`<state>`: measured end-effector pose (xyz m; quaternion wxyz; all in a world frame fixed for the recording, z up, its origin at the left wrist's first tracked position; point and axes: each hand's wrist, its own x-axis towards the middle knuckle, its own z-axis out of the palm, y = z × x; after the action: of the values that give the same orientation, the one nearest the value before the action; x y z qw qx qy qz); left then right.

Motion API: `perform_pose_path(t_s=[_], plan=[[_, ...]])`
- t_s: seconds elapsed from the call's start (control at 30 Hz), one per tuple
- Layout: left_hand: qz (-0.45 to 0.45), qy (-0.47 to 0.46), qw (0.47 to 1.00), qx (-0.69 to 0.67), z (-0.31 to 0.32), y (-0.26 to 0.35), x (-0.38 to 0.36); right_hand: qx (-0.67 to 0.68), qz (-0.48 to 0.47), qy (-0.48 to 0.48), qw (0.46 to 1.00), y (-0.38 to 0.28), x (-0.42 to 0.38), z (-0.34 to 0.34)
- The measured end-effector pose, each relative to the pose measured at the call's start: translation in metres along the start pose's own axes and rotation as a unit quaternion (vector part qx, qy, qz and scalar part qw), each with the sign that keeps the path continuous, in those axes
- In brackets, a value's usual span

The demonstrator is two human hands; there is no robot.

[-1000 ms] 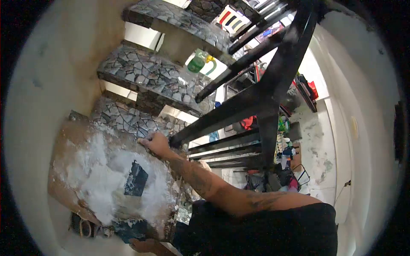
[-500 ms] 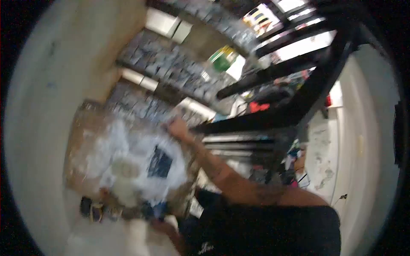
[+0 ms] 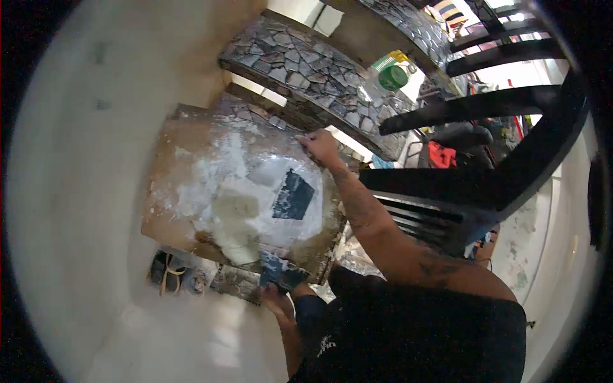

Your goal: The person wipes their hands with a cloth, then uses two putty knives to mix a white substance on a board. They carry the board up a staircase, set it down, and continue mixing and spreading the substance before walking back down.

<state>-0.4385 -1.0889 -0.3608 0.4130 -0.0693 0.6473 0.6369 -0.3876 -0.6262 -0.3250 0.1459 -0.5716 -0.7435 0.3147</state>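
Observation:
A worn brown board (image 3: 169, 159) smeared with white and pale green paste lies in front of me. My right hand (image 3: 321, 148) grips the board's upper right edge. Below the board's lower edge, my left hand (image 3: 277, 302) is closed on a dark flat scraper (image 3: 280, 268), whose blade overlaps the edge beside the greenish paste (image 3: 236, 223). A second dark, angular flat piece (image 3: 294, 195) lies in the white paste, with white smears on it.
Stone-patterned steps (image 3: 287, 57) rise beyond the board, bearing a clear container with a green lid (image 3: 393, 78). A black railing (image 3: 472, 185) stands at right. A pale wall (image 3: 83, 191) is at left. Dark items with a tan strap (image 3: 169, 271) sit below the board.
The view has shifted and sharpened, so the board and both hands appear further right and higher. My right hand remains at the board's edge, and my left hand and its scraper show more clearly.

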Motion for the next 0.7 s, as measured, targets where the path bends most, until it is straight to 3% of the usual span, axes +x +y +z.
perform_pose_path(t_s=[0.1, 0.27, 0.33, 0.37, 0.4, 0.43, 0.47, 0.53, 0.6, 0.63, 0.7], plan=[[-0.023, -0.045, 0.995, -0.081, -0.006, 0.001, 0.016, 0.041, 0.041, 0.002, 0.998, 0.004, -0.004, 0.005], [-0.044, -0.098, 0.986, -0.132, 0.005, 0.018, 0.033, 0.077, -0.022, 0.038, 0.996, 0.021, 0.003, 0.015], [-0.062, -0.086, 0.988, -0.116, 0.011, 0.027, 0.034, 0.109, 0.009, 0.035, 0.993, 0.038, 0.008, 0.024], [0.132, -0.136, 0.972, 0.14, 0.004, 0.029, 0.034, 0.102, -0.019, 0.044, 0.994, 0.035, 0.006, 0.021], [0.33, -0.083, 0.867, 0.363, -0.003, 0.029, 0.036, 0.092, -0.045, 0.056, 0.993, 0.034, 0.004, 0.015], [0.175, -0.094, 0.967, 0.157, 0.001, 0.012, 0.043, 0.096, -0.039, 0.085, 0.991, 0.047, 0.012, 0.02], [0.006, -0.103, 0.993, -0.062, 0.004, 0.001, 0.048, 0.1, -0.031, 0.115, 0.988, 0.074, 0.025, 0.034], [0.145, -0.114, 0.975, 0.128, 0.002, -0.001, 0.051, 0.113, -0.017, 0.139, 0.984, 0.079, 0.027, 0.036], [-0.02, -0.115, 0.993, -0.024, -0.001, -0.012, 0.062, 0.134, -0.005, 0.125, 0.983, 0.059, 0.013, 0.017], [-0.019, -0.118, 0.992, -0.041, 0.0, -0.016, 0.063, 0.055, 0.017, 0.082, 0.995, 0.057, 0.015, 0.007], [-0.016, -0.123, 0.99, -0.074, 0.005, -0.014, 0.062, 0.012, 0.017, 0.113, 0.993, 0.053, 0.015, 0.004]])
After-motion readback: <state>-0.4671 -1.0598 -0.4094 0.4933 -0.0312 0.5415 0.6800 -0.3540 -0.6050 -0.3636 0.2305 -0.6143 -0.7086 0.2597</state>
